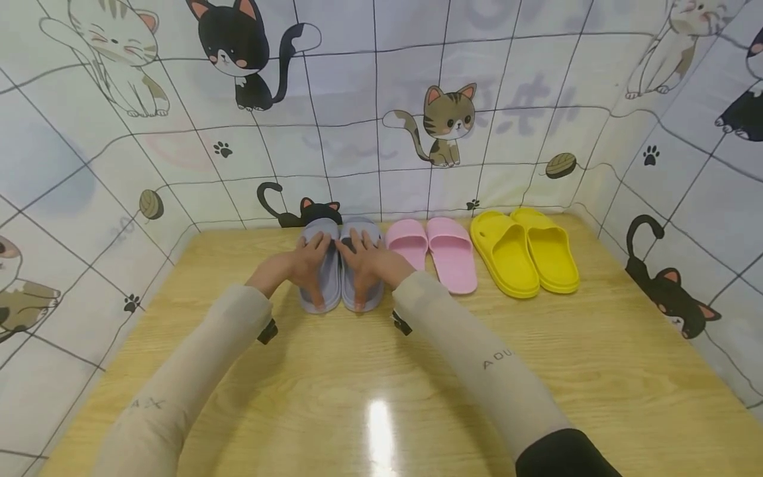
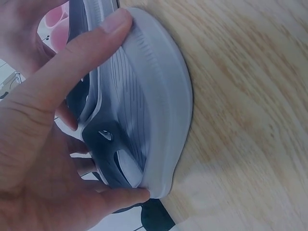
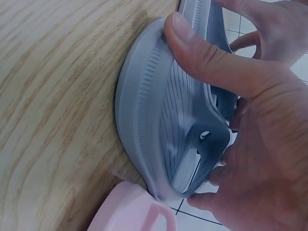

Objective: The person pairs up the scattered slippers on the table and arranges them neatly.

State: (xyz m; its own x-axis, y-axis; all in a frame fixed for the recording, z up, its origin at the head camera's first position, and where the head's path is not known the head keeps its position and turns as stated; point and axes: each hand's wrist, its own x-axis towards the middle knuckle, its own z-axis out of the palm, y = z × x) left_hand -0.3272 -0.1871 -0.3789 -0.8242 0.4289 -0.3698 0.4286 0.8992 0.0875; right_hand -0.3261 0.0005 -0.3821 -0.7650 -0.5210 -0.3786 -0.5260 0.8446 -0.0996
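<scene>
Two grey slippers (image 1: 331, 281) stand side by side against the back wall, toes toward it. My left hand (image 1: 306, 266) holds the left slipper (image 2: 168, 106), its thumb on the heel rim and a fingertip against the outer side near the toe. Likewise, my right hand (image 1: 367, 264) spans the right slipper (image 3: 132, 96), thumb at the heel and fingers toward the strap. Both slippers rest on the wooden surface. The hands cover part of their straps.
Right of the grey pair lie pink slippers (image 1: 459, 275), close beside it. Farther right are yellow slippers (image 1: 557, 265), slightly angled. Cat-patterned sheeting (image 1: 352, 146) walls the back and both sides of the wooden surface (image 1: 334, 391).
</scene>
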